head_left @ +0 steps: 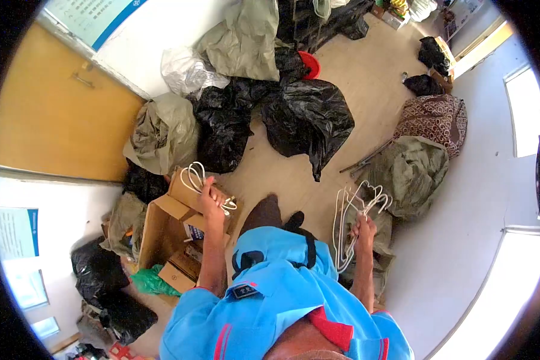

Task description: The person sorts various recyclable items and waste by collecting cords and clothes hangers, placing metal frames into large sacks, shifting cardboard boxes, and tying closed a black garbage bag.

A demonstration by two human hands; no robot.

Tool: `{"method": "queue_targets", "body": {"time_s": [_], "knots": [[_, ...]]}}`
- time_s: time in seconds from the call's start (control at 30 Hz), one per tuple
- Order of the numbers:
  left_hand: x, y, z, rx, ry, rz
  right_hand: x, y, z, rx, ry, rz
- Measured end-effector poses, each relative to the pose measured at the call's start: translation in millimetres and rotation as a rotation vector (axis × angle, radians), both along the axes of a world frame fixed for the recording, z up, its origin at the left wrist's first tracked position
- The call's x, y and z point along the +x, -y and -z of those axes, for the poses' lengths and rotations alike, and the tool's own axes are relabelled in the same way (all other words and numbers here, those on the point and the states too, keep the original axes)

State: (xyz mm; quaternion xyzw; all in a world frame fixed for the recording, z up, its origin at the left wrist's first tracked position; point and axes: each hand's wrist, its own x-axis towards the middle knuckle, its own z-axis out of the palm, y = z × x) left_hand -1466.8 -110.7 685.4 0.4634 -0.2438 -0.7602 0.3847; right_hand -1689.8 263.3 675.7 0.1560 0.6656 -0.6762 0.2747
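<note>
My left hand is closed around a looped white cable, whose loops stick out on both sides of the fist. It is above the edge of an open cardboard box. On the other side of my body, my right hand grips several white wire hangers, their hooks pointing up and to the right. A grey-green sack lies just beyond the hangers.
Black plastic bags and pale sacks lie ahead on the floor. A red basin is behind them. Against the right wall rests a brown patterned bag. At the left are a yellow door and a green bag.
</note>
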Motion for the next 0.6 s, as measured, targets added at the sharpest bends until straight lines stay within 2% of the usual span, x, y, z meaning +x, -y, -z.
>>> {"method": "queue_targets", "body": {"time_s": [0.07, 0.17, 0.3, 0.37, 0.43, 0.5, 0.53, 0.57, 0.6], "knots": [[-8, 14, -2, 0.015, -0.001, -0.044, -23, 16, 2, -0.115, 0.063, 0.035], [-34, 39, -13, -0.015, 0.054, -0.087, -60, 43, -3, -0.116, 0.048, 0.045], [-64, 111, 25, -0.003, -0.007, 0.003, -110, 84, 9, -0.05, 0.128, 0.112], [-88, 133, 20, 0.054, 0.08, -0.037, -114, 99, 4, -0.058, 0.106, 0.139], [-114, 165, 17, -0.012, 0.057, -0.043, -126, 119, 7, -0.071, 0.001, 0.136], [-127, 190, 8, 0.004, 0.03, -0.032, -132, 131, 24, -0.055, 0.02, 0.169], [-138, 207, 5, 0.013, 0.101, 0.046, -144, 143, 30, -0.049, 0.03, 0.197], [-154, 222, 4, 0.017, 0.174, 0.128, -151, 161, 14, 0.068, 0.11, 0.217], [-165, 230, 3, 0.0, 0.155, 0.143, -153, 167, 10, 0.037, 0.109, 0.217]]}}
